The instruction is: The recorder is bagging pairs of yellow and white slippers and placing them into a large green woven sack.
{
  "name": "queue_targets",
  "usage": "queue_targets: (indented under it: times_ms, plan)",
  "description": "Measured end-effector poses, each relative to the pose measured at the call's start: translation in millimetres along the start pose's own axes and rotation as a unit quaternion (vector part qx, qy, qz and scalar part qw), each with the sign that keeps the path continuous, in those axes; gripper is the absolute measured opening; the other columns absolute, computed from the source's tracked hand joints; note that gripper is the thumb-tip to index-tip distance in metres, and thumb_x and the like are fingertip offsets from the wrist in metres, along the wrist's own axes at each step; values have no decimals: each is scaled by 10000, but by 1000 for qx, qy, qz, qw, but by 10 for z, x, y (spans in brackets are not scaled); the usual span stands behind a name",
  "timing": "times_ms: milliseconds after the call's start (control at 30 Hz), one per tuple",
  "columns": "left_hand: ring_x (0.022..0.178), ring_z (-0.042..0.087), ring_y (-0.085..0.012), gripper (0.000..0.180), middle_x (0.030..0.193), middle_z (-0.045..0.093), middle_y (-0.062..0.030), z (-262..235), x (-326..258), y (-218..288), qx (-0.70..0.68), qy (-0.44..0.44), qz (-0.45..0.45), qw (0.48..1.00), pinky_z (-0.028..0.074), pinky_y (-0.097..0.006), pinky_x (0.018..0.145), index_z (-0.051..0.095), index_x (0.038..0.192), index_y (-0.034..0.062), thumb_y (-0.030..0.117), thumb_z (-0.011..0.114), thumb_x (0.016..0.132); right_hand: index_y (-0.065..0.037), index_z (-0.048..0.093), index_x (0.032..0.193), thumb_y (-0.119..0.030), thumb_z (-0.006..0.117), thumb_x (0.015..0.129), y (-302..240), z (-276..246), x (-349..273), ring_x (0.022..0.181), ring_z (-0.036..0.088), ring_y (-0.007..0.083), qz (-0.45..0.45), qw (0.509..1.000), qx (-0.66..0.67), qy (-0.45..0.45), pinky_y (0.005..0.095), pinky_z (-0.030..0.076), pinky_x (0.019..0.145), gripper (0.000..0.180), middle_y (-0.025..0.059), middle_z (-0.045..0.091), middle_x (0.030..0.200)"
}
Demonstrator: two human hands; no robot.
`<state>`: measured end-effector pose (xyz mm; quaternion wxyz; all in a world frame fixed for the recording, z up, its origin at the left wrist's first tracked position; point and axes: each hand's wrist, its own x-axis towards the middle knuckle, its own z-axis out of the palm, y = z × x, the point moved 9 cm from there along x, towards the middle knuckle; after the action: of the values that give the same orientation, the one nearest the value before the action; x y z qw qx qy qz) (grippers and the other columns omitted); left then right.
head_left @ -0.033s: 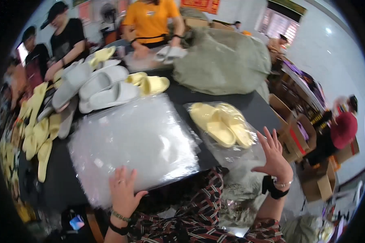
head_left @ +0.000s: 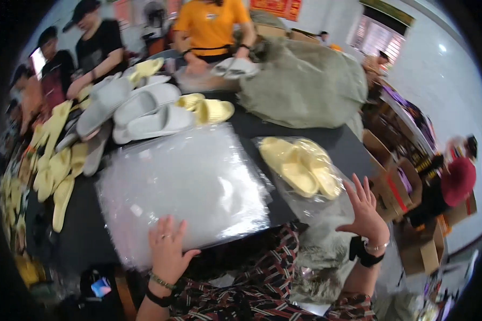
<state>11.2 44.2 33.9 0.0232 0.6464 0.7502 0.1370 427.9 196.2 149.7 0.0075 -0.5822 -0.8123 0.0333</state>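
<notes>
A broad stack of clear plastic bags (head_left: 182,187) lies on the dark table in front of me. Over its near edge my left hand (head_left: 167,243) is spread, fingers out and holding nothing; whether it presses on the bags I cannot tell. To the right, a pair of yellow slippers (head_left: 300,170) lies inside a clear bag (head_left: 300,206) at the table's edge. My right hand (head_left: 367,211) is raised beside that bag, empty, with its fingers fanned apart. Beyond the stack are piled grey slippers (head_left: 155,122) and a yellow pair (head_left: 211,109).
More yellow slippers (head_left: 59,171) are heaped along the left. A large greenish sack (head_left: 305,83) stands at the far right of the table (head_left: 246,128). Across it a person in orange (head_left: 214,27) handles pale slippers (head_left: 235,68). Cardboard boxes (head_left: 388,192) stand on the right.
The whole view has shifted slightly, so the scene sits a little further right. Both hands keep nearly the same open pose, and the slippers and bags stay in place.
</notes>
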Motion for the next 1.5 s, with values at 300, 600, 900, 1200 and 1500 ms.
queue_targets:
  times_ms: [300,600,900,1200,1500]
  plan:
    - [1393,296,-436,799,1492,348,-220,56,-25,7,16,38,43,998,208,-642,1103,422,1455,179,536,688,793,1,636,915,59,470,842,529,28,688,636,561,87,40,937,334,89,247,445,534,190,29,626,768]
    - [1415,267,-413,830,1508,331,-222,150,-53,-25,27,15,12,999,209,-638,1107,366,1487,192,546,677,803,-62,615,1033,-262,531,965,668,-1299,1701,723,585,92,-105,756,625,165,226,457,622,227,-2,598,840]
    - [1431,248,-400,848,1526,311,-219,167,-99,-66,-21,-17,9,1000,205,-625,1112,357,1484,152,516,693,796,-31,395,1404,-201,577,934,-517,-2036,1810,1279,475,292,-205,783,579,93,354,388,1024,532,212,428,1460]
    - [1404,284,-409,809,1503,348,-213,156,-103,-30,-21,14,15,1000,238,-642,1090,389,1467,130,489,687,806,-78,309,1472,-131,607,919,-3184,-1492,934,1151,592,261,-338,690,638,-50,350,512,944,631,182,572,1248]
    - [1227,473,-384,542,1239,581,-168,144,-95,-121,-116,58,13,991,284,-591,1043,613,1196,91,444,703,795,34,623,986,-57,663,864,-2832,-573,1409,786,666,202,-298,910,275,84,316,529,696,157,143,675,867]
